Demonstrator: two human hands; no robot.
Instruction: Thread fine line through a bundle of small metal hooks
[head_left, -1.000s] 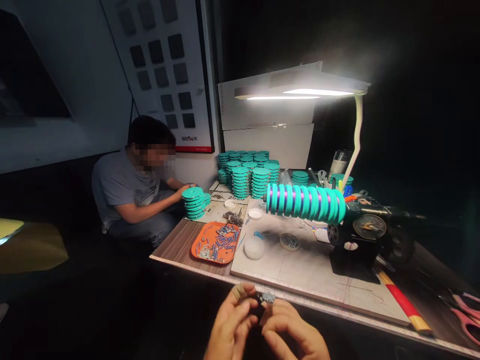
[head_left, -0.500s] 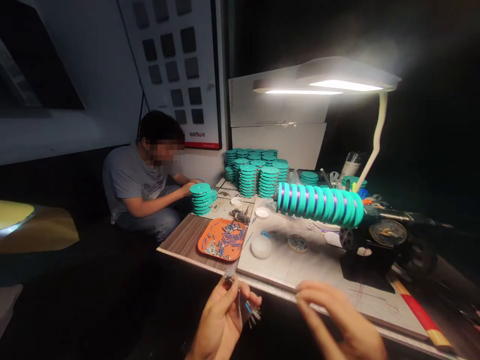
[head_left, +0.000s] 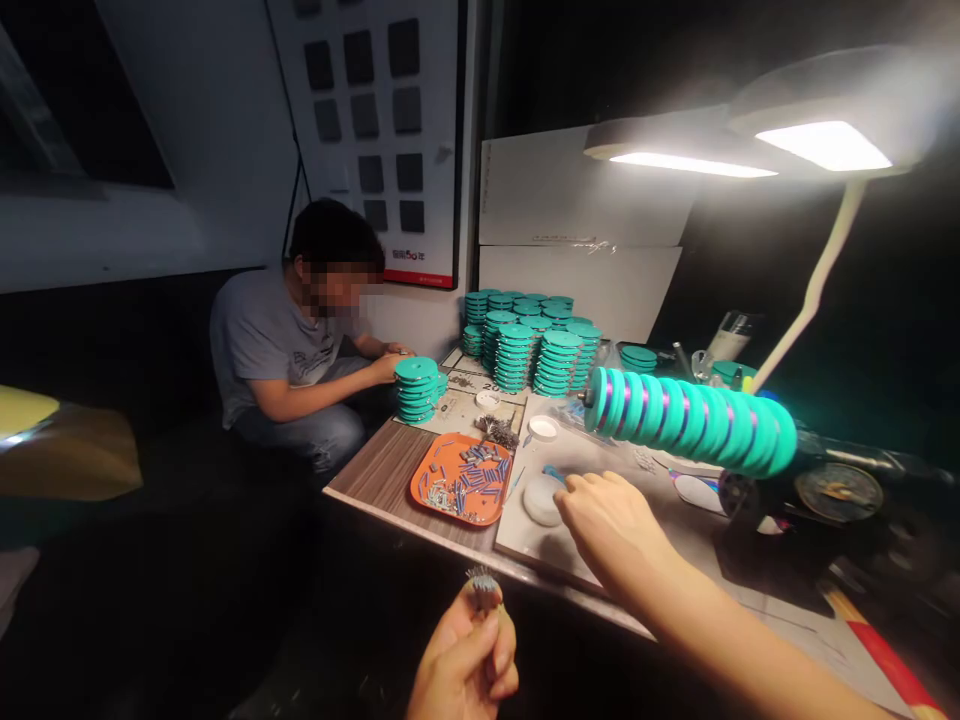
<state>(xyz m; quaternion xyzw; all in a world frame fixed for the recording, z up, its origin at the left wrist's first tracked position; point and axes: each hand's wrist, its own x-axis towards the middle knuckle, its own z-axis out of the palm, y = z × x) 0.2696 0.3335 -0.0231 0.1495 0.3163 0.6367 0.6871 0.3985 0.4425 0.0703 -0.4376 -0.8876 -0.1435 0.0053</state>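
Observation:
My left hand [head_left: 471, 640] is low in front of the table edge, its fingers closed around a small bundle of thin metal pins [head_left: 482, 582] whose ends stick up above the thumb. Over the board on the table, my right hand [head_left: 604, 515] reaches in with curled fingers pointing down. Its fingertips are hidden behind the knuckles, so anything in them cannot be made out. Just left of it stands a round whitish container [head_left: 541, 500], with a small blue piece [head_left: 553, 472] behind. An orange tray [head_left: 420, 492] with blue and silver small parts lies to the left.
Teal discs stand in stacks [head_left: 514, 358] at the back. A row of teal discs on a spindle [head_left: 694, 420] juts over the board at right, below a lamp [head_left: 825, 110]. A co-worker [head_left: 292, 340] sits at the left, beside another teal stack [head_left: 416, 390].
My right hand has moved forward over the board, beside the whitish container. My left hand has closed more around the pins, and their lower ends no longer show. The view has shifted slightly.

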